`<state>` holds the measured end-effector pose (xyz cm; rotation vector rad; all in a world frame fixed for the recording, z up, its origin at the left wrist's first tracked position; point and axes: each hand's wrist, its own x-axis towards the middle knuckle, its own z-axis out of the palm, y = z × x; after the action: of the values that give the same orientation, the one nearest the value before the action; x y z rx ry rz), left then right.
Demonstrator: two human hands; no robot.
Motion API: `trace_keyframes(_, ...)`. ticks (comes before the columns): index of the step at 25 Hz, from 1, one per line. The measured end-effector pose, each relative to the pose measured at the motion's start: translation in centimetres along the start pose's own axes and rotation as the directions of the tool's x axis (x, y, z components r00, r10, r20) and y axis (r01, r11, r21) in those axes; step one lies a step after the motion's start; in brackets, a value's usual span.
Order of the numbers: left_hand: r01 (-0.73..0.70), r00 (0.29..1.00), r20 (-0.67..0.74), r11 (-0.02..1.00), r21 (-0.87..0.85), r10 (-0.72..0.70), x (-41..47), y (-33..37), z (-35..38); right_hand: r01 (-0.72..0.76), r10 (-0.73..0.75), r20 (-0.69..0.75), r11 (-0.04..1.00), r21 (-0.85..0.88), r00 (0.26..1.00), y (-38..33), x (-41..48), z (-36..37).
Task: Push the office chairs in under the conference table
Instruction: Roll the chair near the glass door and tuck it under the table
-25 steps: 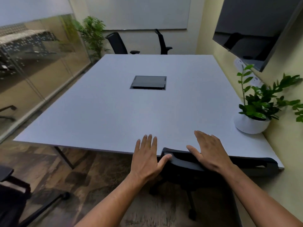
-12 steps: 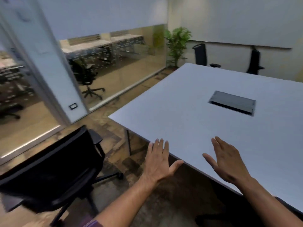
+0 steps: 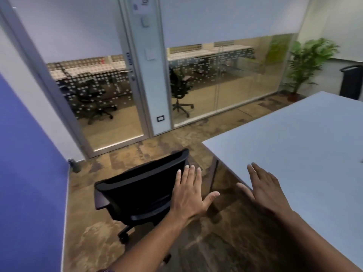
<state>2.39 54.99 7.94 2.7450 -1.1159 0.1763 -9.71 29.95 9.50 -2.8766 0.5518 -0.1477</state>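
Note:
A black mesh office chair [image 3: 137, 191] stands on the floor left of the white conference table [image 3: 306, 146], away from the table's corner, its backrest turned toward me. My left hand [image 3: 189, 195] is open, fingers spread, in front of the backrest's right edge; contact is unclear. My right hand [image 3: 265, 188] is open too, hovering over the table's near edge and holding nothing. Another black chair [image 3: 351, 81] stands at the table's far end.
A blue wall panel [image 3: 29, 173] closes the left side close to the chair. A glass door [image 3: 94, 91] and glass partition [image 3: 225, 75] line the far side. A potted palm [image 3: 306, 63] stands in the far corner. Patterned carpet lies between chair and table.
My view has swung left from the pushed-in chair by the table to the chair by the blue wall. Both hands left the first chair's backrest and now stay open, the left one before the second chair.

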Motion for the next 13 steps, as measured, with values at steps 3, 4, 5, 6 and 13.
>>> trace_keyframes(3,0.101,0.995,-0.03,0.995,0.012,-0.1,-0.4,-4.5,-1.1,0.126,-0.126,0.02,0.992,0.013,0.992,-4.4,4.3,1.3)
trace_keyframes(4,0.143,0.989,-0.04,0.99,0.005,-0.143,-0.6,-5.9,-1.1,0.171,-0.171,0.019,0.985,-0.004,0.985,-5.8,5.8,1.8)
trace_keyframes(5,0.201,0.978,-0.051,0.98,0.01,-0.2,-0.9,-8.0,-1.2,0.223,-0.223,0.032,0.975,-0.006,0.974,-8.1,7.7,2.2)
trace_keyframes(6,0.22,0.975,-0.044,0.975,0.019,-0.219,-1.2,-8.7,-1.4,0.237,-0.237,0.023,0.971,-0.005,0.971,-8.9,8.4,2.4)
trace_keyframes(13,0.386,0.92,-0.092,0.921,0.054,-0.38,-0.4,-15.5,-1.6,0.442,-0.441,0.035,0.897,-0.03,0.897,-17.9,15.8,4.7)
